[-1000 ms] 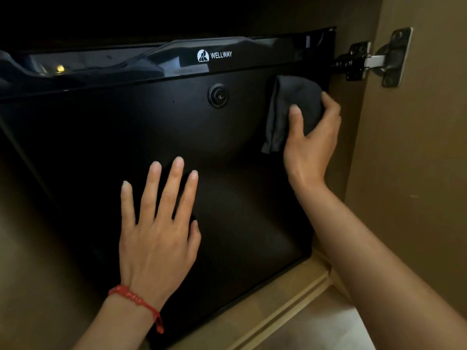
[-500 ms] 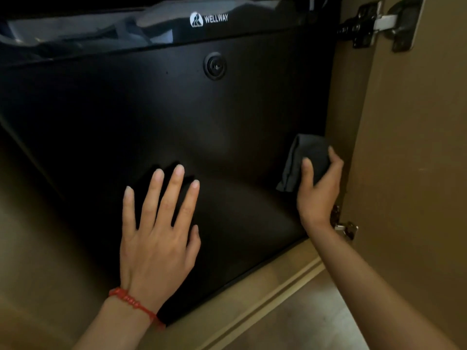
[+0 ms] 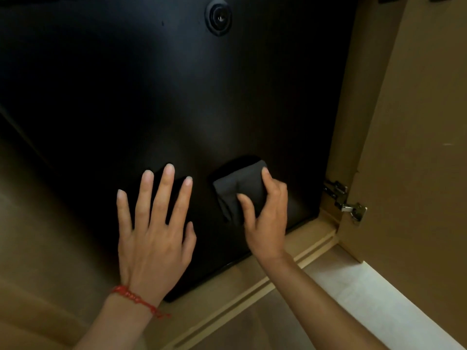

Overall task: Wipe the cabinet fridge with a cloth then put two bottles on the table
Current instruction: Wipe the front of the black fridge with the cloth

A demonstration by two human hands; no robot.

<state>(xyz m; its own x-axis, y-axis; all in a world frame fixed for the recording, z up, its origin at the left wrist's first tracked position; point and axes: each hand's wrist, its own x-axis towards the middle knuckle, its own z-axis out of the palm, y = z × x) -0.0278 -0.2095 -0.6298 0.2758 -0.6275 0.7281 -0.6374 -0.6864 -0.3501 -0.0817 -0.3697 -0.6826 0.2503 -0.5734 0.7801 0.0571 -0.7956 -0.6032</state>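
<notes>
Head view, near to far: left hand [image 3: 154, 231], red string bracelet [image 3: 137, 300] at the wrist, lies flat with fingers spread on the black fridge door [image 3: 151, 97], low down. Just beside it, right hand [image 3: 265, 213] has thumb and fingers closed on a folded dark cloth [image 3: 240, 188], pressed to the door's lower right. Round lock [image 3: 218, 17] sits high on the panel. Cabinet door [image 3: 417, 122] stands open at right. Step: wiping, likely unfinished; next calls for sweeping across under the braced palm. No bottles or table visible.
</notes>
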